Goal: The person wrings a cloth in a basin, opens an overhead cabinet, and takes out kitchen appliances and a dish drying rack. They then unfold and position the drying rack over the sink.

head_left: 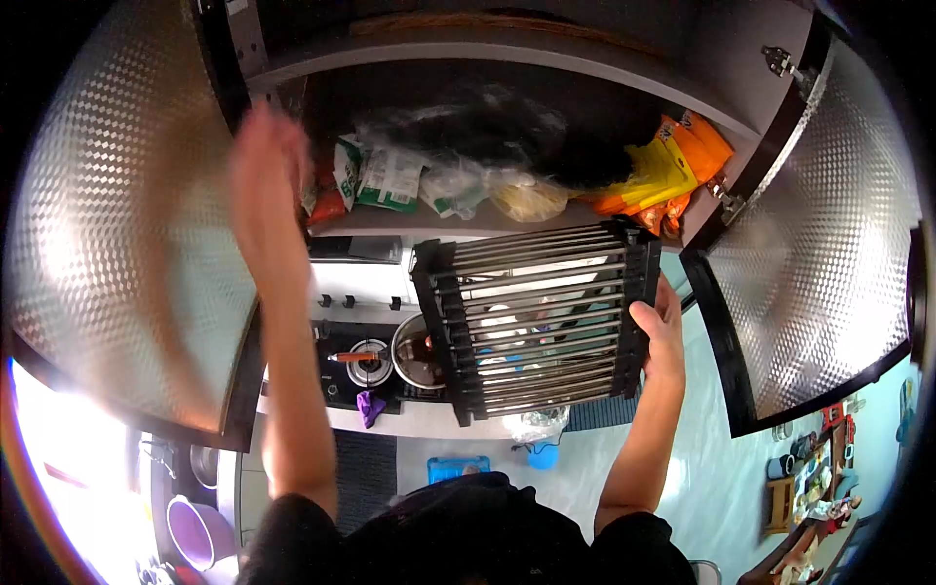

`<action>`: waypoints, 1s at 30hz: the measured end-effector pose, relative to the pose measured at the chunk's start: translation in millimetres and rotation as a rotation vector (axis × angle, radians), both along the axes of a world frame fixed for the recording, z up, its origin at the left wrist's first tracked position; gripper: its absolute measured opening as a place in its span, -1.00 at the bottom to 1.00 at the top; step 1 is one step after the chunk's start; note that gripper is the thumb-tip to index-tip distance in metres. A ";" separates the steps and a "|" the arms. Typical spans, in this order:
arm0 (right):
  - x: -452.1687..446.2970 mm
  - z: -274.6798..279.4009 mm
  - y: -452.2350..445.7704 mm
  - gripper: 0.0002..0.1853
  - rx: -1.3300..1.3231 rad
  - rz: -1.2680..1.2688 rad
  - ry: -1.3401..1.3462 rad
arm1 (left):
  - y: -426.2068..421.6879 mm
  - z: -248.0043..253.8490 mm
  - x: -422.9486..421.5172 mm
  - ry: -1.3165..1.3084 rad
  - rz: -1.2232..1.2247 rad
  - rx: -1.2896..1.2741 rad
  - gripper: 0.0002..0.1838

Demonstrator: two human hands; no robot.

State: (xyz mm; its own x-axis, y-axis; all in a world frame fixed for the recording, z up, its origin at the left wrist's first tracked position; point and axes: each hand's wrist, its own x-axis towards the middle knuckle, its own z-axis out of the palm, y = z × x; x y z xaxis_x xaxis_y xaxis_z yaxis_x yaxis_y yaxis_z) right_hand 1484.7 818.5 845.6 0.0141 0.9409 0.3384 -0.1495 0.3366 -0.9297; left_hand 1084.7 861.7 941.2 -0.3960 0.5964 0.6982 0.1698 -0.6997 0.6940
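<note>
My right hand [662, 330] grips the right end of a rack [546, 327] made of metal rods between black end pieces, with the thumb on its black frame. The rack hangs in the air in front of an open wall cabinet, above the counter. My left hand [268, 146] is raised at the left side of the cabinet opening. It is smeared by motion, and its fingers cannot be made out. Near it on the cabinet shelf [390, 222] lie a red packet [329, 200] and green-and-white packets [390, 178].
Clear plastic bags [458, 185] and yellow and orange packets [673, 166] fill the shelf. Patterned doors stand open at left [117, 224] and right [819, 253]. Below are a gas stove [336, 375], a pan [414, 353], a purple cloth [370, 408] and a purple bucket [200, 531].
</note>
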 end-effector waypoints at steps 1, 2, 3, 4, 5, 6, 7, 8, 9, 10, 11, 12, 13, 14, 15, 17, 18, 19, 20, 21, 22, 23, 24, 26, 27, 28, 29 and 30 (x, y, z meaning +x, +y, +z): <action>-6.1 1.3 -3.7 -0.19 -0.037 -0.006 0.050 | -25.7 -43.5 22.9 -0.120 -0.168 -0.078 -0.41; -12.9 1.8 -6.8 -0.22 -0.078 -0.012 0.098 | -42.4 -113.8 22.3 -0.051 -0.307 -0.288 -0.26; -17.8 -0.3 -5.0 -0.26 -0.050 0.037 0.122 | -54.9 -164.4 21.3 0.014 -0.445 -0.501 -0.09; -23.9 -2.5 -5.6 -0.28 -0.075 0.014 0.140 | -67.3 -171.2 35.9 -0.043 -0.579 -0.415 0.05; -29.5 -3.6 -5.1 -0.28 -0.099 0.008 0.132 | -79.8 -177.9 50.4 -0.102 -0.720 -0.336 0.21; -35.0 -3.7 -4.5 -0.29 -0.120 0.004 0.129 | -83.1 -175.4 47.6 -0.118 -0.706 -0.415 0.21; -43.0 -2.5 -5.9 -0.28 -0.139 0.040 0.124 | -86.7 -167.7 41.6 -0.133 -0.690 -0.494 0.21; -51.4 -0.4 -6.7 -0.28 -0.153 0.077 0.119 | -89.3 -159.3 35.1 -0.147 -0.673 -0.567 0.21; -59.7 1.3 -8.9 -0.28 -0.185 0.092 0.135 | -93.3 -152.5 26.3 -0.109 -0.649 -0.584 0.19; -68.5 5.5 -10.9 -0.26 -0.169 0.120 0.131 | -94.8 -150.3 17.3 -0.066 -0.623 -0.528 0.16; -73.4 2.8 -12.7 -0.26 -0.190 0.127 0.140 | -99.8 -154.1 7.9 -0.077 -0.601 -0.547 0.14; -76.5 0.3 -13.8 -0.26 -0.210 0.135 0.151 | -104.7 -153.8 1.6 -0.086 -0.577 -0.566 0.12; -79.0 0.9 -14.8 -0.26 -0.199 0.163 0.130 | -109.6 -147.4 -4.4 -0.126 -0.629 -0.578 0.09; -81.6 3.1 -14.2 -0.26 -0.188 0.190 0.109 | -113.8 -145.8 -6.7 -0.138 -0.618 -0.577 0.09; -83.7 6.0 -13.7 -0.25 -0.176 0.217 0.088 | -117.1 -145.3 -8.4 -0.149 -0.607 -0.575 0.08; -82.9 14.1 -15.0 -0.27 -0.175 0.270 0.069 | -123.5 -142.9 -10.2 -0.155 -0.592 -0.563 0.09; -81.0 18.1 -15.0 -0.27 -0.172 0.295 0.060 | -125.8 -141.4 -9.9 -0.164 -0.584 -0.553 0.10; -77.7 17.7 -13.5 -0.26 -0.169 0.315 0.040 | -128.3 -140.4 -8.5 -0.173 -0.578 -0.545 0.10; -76.4 17.5 -12.8 -0.25 -0.179 0.303 0.046 | -129.5 -139.5 -6.9 -0.181 -0.574 -0.534 0.11; -75.0 17.3 -13.4 -0.23 -0.188 0.288 0.053 | -130.6 -139.3 -7.2 -0.200 -0.586 -0.539 0.11; -73.4 18.2 -14.8 -0.22 -0.198 0.274 0.059 | -131.8 -139.6 -8.3 -0.219 -0.597 -0.543 0.11; -73.5 19.7 -18.9 -0.21 -0.162 0.255 0.050 | -131.5 -138.9 -9.1 -0.238 -0.608 -0.547 0.12; -75.2 22.4 -24.1 -0.20 -0.122 0.238 0.040 | -129.6 -137.0 -8.9 -0.210 -0.605 -0.516 0.11; -73.0 29.1 -31.3 -0.18 -0.107 0.220 0.023 | -130.6 -137.0 -7.2 -0.160 -0.599 -0.471 0.10; -69.9 32.2 -34.7 -0.17 -0.134 0.217 0.020 | -129.4 -138.1 -7.2 -0.183 -0.621 -0.503 0.07; -65.7 36.0 -34.2 -0.17 -0.148 0.219 0.015 | -129.4 -134.6 -6.2 -0.179 -0.636 -0.501 0.06; -58.2 31.7 -32.2 -0.17 -0.103 0.181 0.006 | -129.5 -127.8 -4.8 -0.173 -0.653 -0.496 0.05; -49.9 31.0 -33.6 -0.16 -0.089 0.180 0.007 | -132.0 -123.6 -3.1 -0.167 -0.672 -0.501 0.04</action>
